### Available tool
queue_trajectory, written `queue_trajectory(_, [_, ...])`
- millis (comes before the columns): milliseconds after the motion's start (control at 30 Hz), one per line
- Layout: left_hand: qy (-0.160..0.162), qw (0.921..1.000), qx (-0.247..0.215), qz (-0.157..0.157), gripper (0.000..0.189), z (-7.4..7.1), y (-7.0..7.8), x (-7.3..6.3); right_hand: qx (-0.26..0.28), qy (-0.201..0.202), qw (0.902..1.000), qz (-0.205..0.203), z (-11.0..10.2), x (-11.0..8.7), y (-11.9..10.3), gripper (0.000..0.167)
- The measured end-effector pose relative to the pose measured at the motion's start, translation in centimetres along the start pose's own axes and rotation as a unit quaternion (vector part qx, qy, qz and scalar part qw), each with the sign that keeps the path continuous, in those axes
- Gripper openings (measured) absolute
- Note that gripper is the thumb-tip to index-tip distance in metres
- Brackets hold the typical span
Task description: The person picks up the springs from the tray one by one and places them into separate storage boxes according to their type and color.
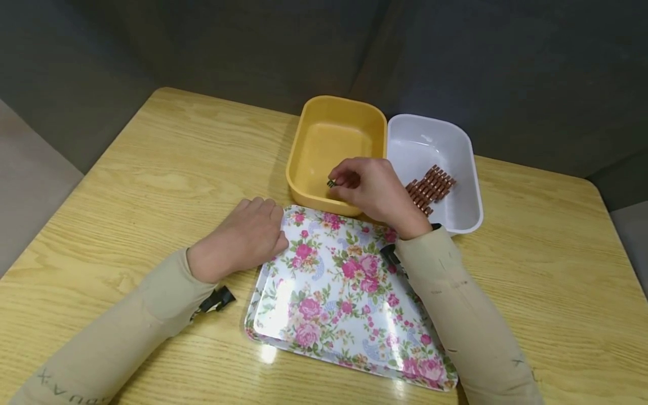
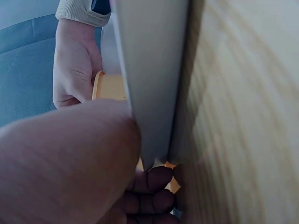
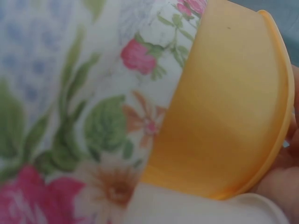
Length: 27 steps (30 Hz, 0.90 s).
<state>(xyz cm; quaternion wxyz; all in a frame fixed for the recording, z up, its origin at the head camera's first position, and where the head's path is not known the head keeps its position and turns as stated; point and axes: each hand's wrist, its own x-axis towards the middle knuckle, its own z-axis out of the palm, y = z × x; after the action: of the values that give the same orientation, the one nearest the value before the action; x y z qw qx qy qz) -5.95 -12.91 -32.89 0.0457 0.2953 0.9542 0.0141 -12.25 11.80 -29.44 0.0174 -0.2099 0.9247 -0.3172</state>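
My left hand (image 1: 248,233) grips the upper left corner of a white tray (image 1: 324,275) printed with pink roses. In the left wrist view, the fingers (image 2: 152,179) curl at the underside of the tray's edge (image 2: 149,84), close to the table. Over the front part of a yellow bin (image 1: 336,140), my right hand (image 1: 372,185) pinches a small dark, green-striped piece (image 1: 331,183) between thumb and fingertips. Most of that piece is hidden by the fingers. The right wrist view shows the bin's front wall (image 3: 224,102), with part of the right hand (image 3: 280,182) at its rim.
A white bin (image 1: 458,208) stands against the yellow one's right side, with several copper-coloured ribbed pieces (image 1: 432,188) lying together in it. All of this is on a wooden table (image 1: 152,185). Behind the table's far edge hangs a dark curtain-like backdrop (image 1: 253,50).
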Motion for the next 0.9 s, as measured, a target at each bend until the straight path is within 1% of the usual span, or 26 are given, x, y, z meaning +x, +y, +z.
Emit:
queue_trajectory(233, [-0.006,1.0,-0.001,-0.001,0.023,-0.11,-0.02,-0.07,-0.022,-0.004,0.9997,-0.011,0.11,-0.06,-0.23,0.019])
queue_trajectory(333, [-0.01,0.9999,0.001,-0.003,0.024,-0.14,-0.02,-0.08,-0.022,-0.003,0.9996,-0.016,0.13,-0.04,-0.29,0.019])
queue_trajectory(533, [0.0,1.0,0.002,0.001,0.023,-0.12,-0.05,-0.19,-0.022,-0.007,0.9996,-0.014,0.12,-0.01,-0.42,0.019])
queue_trajectory(733, [-0.008,1.0,0.002,-0.001,0.023,-0.19,-0.03,-0.17,-0.026,-0.009,0.9995,-0.018,0.14,-0.06,-0.37,0.018])
queue_trajectory(900, [-0.007,1.0,0.001,-0.001,0.023,-0.21,-0.03,-0.3,-0.024,-0.01,0.9995,-0.016,0.25,-0.05,-0.34,0.018])
